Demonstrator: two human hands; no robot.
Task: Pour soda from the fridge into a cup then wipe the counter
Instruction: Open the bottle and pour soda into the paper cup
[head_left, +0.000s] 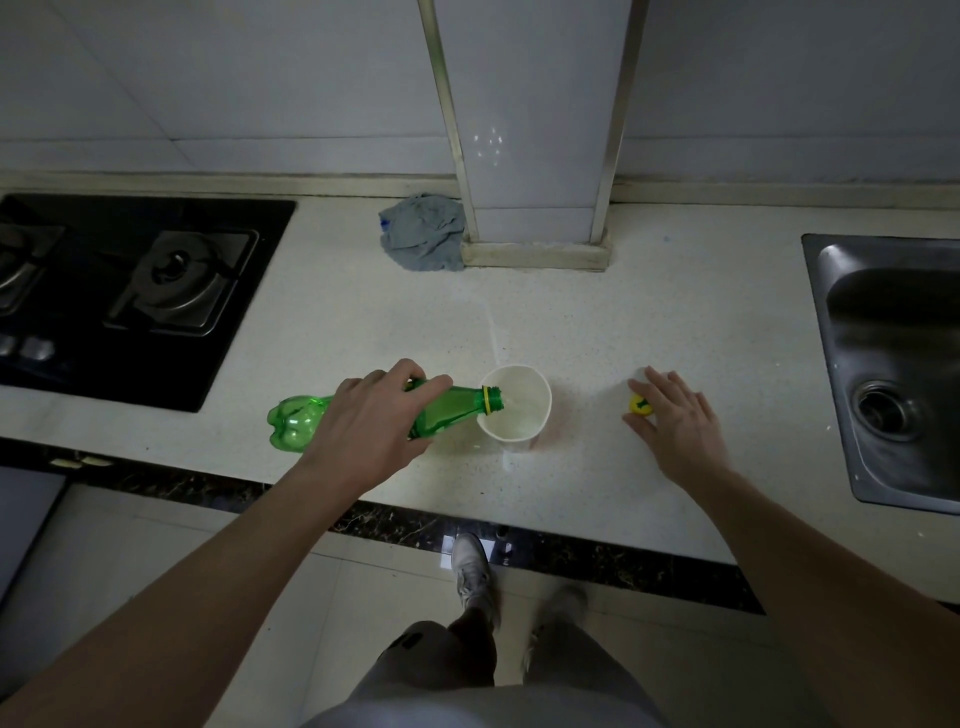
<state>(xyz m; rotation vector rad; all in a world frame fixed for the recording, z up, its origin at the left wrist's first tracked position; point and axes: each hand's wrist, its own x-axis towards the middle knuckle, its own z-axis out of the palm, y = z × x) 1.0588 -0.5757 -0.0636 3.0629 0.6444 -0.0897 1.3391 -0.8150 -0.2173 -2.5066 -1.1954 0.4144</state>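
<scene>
Green soda bottle (363, 415) lies nearly horizontal in the left hand (371, 415), which grasps its midsection; its uncapped mouth is over the rim of the white cup (514, 408), standing near the counter (675, 312) front edge. Right hand (675, 415) rests flat, fingers spread, beside the yellow cap (640, 404). Grey cloth (423, 232) lies at the back wall; stove (130, 291) left, sink (893, 364) right, bare counter between.

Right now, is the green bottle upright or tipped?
Tipped: the green bottle lies nearly level in the left hand, uncapped mouth over the cup.
</scene>
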